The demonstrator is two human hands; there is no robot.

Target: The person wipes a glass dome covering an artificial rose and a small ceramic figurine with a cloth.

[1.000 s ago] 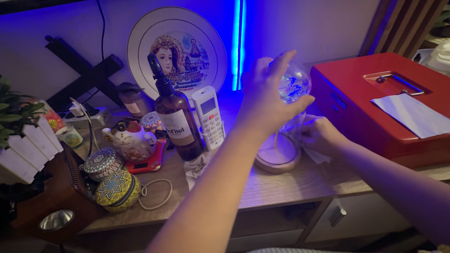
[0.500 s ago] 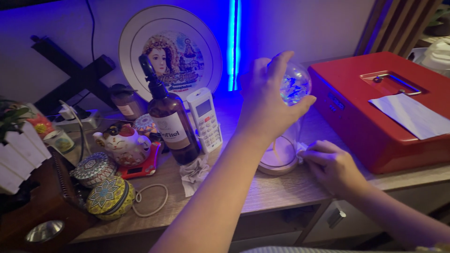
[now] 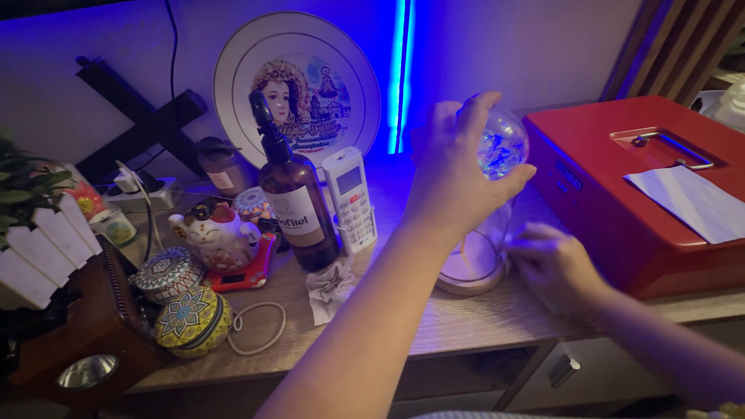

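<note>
The left hand [image 3: 454,174] grips the glass dome [image 3: 497,155] on top to keep it still. The right hand [image 3: 552,264] pinches a cloth [image 3: 506,247] at its base [image 3: 466,283].

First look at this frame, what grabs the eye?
The left hand cupped over the top of a clear glass dome at centre, with the right hand low beside its round base. A blue light strip glows up the wall behind. A big red metal box fills the right of the shelf, and a decorated plate stands against the wall at left.
</note>
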